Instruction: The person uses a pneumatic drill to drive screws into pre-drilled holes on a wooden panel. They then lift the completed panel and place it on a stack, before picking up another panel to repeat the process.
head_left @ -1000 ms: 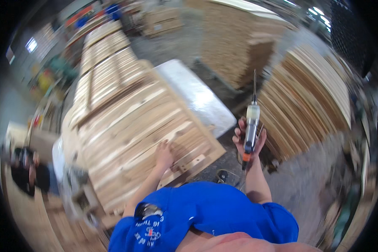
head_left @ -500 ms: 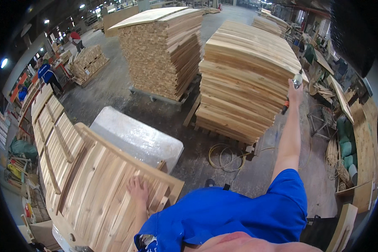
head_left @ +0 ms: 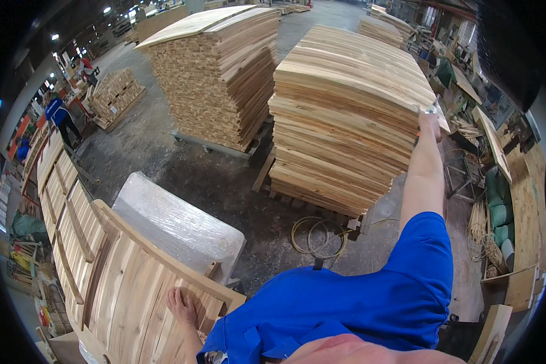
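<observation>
My left hand (head_left: 182,306) lies on a curved panel of wooden slats (head_left: 130,285), its fingers spread and nothing held. A wooden rail (head_left: 173,258) runs along that panel's edge near the hand. With my right arm stretched far forward, my right hand (head_left: 429,126) is wrapped round a small silvery air driver (head_left: 430,110). Most of the tool is hidden by the hand. It is at the right corner of a tall stack of curved wooden panels (head_left: 340,115); whether it touches the stack I cannot tell.
A plastic-wrapped slab (head_left: 176,221) lies beside the work panel. Coiled yellow hose (head_left: 318,238) rests on the floor below the stack. Another tall wood stack (head_left: 197,91) stands on a low trolley at left. A metal stand (head_left: 461,176) is at right; a co-worker (head_left: 57,115) stands far left.
My right hand has come up against the stack's corner, with the driver turned so less of it shows. My view has shifted; my left hand still rests on the panel.
</observation>
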### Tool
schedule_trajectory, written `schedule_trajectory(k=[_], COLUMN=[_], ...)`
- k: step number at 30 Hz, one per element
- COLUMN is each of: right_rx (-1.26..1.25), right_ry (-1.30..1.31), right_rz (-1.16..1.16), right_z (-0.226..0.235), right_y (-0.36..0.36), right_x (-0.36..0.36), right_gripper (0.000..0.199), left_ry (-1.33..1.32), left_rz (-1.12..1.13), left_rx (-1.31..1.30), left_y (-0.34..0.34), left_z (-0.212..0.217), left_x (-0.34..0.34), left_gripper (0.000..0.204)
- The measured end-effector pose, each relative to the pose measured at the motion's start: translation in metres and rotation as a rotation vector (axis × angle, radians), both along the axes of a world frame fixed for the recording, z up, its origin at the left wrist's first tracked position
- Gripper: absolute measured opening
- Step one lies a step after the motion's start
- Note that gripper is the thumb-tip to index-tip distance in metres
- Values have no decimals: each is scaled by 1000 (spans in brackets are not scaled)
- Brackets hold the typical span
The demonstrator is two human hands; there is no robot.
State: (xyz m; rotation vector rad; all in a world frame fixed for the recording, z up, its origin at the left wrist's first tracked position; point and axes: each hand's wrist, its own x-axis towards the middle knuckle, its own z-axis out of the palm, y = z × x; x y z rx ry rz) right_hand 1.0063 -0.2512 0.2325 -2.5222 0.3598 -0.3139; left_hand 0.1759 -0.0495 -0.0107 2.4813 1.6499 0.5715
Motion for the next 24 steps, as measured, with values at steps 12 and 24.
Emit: schedule_trajectory(k=[12,24], right_rx=[1494,-111], right_ry=[293,-329], right_rz=[1038,81], right_z=[-32,-7], right_y=[34,17], right_x=[13,-2], right_gripper=[43,66], left_ry=[-5,-46], left_rz=[28,8], left_rx=[15,48], left_y=[-5,-2], left_z=[6,0], left_x=[1,6], left_gripper=[36,36])
